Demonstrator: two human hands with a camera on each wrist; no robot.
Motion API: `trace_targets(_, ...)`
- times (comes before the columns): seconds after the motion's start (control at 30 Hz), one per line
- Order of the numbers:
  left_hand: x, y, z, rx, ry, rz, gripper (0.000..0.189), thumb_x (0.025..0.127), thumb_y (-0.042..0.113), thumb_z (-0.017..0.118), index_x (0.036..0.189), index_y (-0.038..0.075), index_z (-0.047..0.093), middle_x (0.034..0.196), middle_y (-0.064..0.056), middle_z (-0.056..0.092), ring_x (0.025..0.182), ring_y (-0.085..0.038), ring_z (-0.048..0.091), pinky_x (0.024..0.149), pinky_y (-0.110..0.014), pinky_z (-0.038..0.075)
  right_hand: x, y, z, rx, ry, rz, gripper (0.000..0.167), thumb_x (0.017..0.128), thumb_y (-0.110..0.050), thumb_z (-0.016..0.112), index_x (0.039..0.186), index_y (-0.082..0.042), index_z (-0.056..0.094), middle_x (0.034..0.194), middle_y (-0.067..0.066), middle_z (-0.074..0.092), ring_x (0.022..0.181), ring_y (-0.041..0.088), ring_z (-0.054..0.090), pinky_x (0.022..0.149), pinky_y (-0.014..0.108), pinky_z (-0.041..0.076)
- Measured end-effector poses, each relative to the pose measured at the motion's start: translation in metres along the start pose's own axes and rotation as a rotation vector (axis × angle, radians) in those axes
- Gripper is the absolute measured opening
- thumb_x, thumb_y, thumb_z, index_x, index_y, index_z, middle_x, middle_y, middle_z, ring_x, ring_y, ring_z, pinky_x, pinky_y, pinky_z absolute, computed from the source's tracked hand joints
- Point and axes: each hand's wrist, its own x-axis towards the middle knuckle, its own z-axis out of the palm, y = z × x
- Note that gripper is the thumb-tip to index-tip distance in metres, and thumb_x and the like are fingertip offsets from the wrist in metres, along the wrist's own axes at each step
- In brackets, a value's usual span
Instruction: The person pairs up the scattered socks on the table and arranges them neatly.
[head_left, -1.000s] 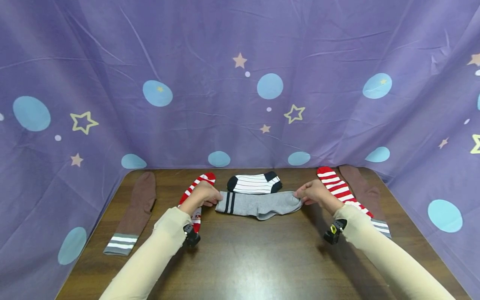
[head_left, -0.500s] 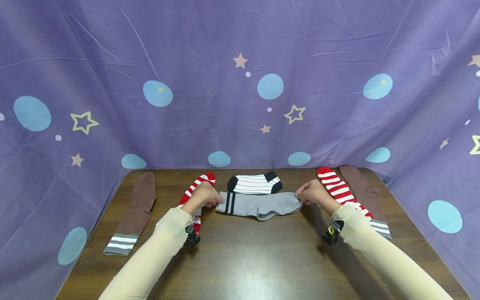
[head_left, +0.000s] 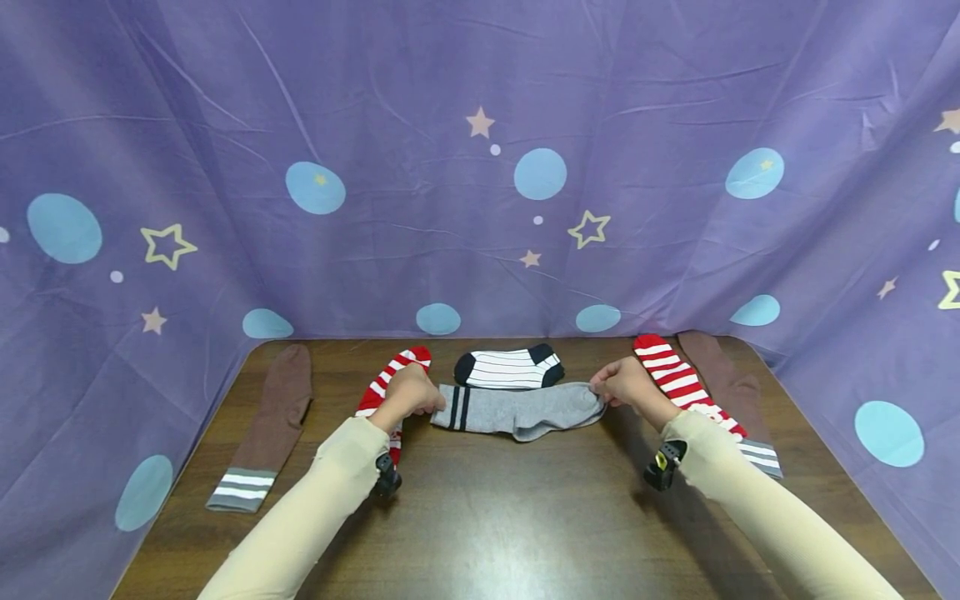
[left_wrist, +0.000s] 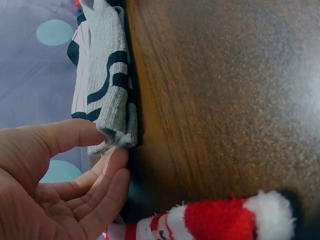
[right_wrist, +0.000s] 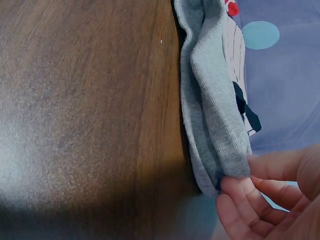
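Note:
A pair of grey socks [head_left: 517, 410], one layered on the other, lies across the middle of the table with two black bands near the cuff. At the cuff end, my left hand [head_left: 408, 392] pinches the upper edge between thumb and finger. My right hand [head_left: 628, 383] holds the toe end, and in the right wrist view its thumb and fingertips grip the upper sock [right_wrist: 220, 100] at the tip. The lower layer shows beneath it there. Just behind lie white socks [head_left: 506, 368] with thin dark stripes and black toes and heels.
A red-and-white striped sock [head_left: 382, 379] lies partly under my left forearm; another red-and-white sock [head_left: 675, 371] is by the right hand. Brown socks lie at the far left [head_left: 273, 408] and far right [head_left: 723, 367] of the wooden table [head_left: 480, 517]. A purple curtain [head_left: 420, 267] hangs behind.
Both hands stay at the two ends of the grey socks. The left hand and wrist shift very slightly; the socks keep their place.

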Motion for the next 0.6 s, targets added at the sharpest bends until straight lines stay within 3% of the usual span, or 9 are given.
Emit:
trace_targets(0.23, 0.0003, 0.0003, -0.0016, -0.019, -0.007, -0.006, 0.022, 0.073, 0.019, 0.088, 0.062, 0.008, 0.073, 0.062, -0.005, 0.072, 0.056, -0.014, 0.068, 0.046, -0.023, 0.043, -0.0006, 0.0004, 0.0008, -0.044, -0.002, -0.023, 0.01, 0.088, 0.0, 0.072, 0.093, 0.008, 0.074, 0.076, 0.002, 0.069, 0.066, 0.012, 0.06, 0.064, 0.031, 0.058)
trace_targets(0.6, -0.0001, -0.001, -0.0025, -0.026, -0.02, -0.007, 0.02, 0.076, 0.021, 0.089, 0.069, 0.008, 0.076, 0.063, -0.002, 0.074, 0.061, -0.014, 0.072, 0.049, -0.025, 0.043, 0.0011, 0.0063, 0.0023, -0.155, 0.026, -0.085, 0.005, 0.085, 0.001, 0.072, 0.083, 0.005, 0.074, 0.066, 0.004, 0.068, 0.059, 0.012, 0.061, 0.058, 0.031, 0.056)
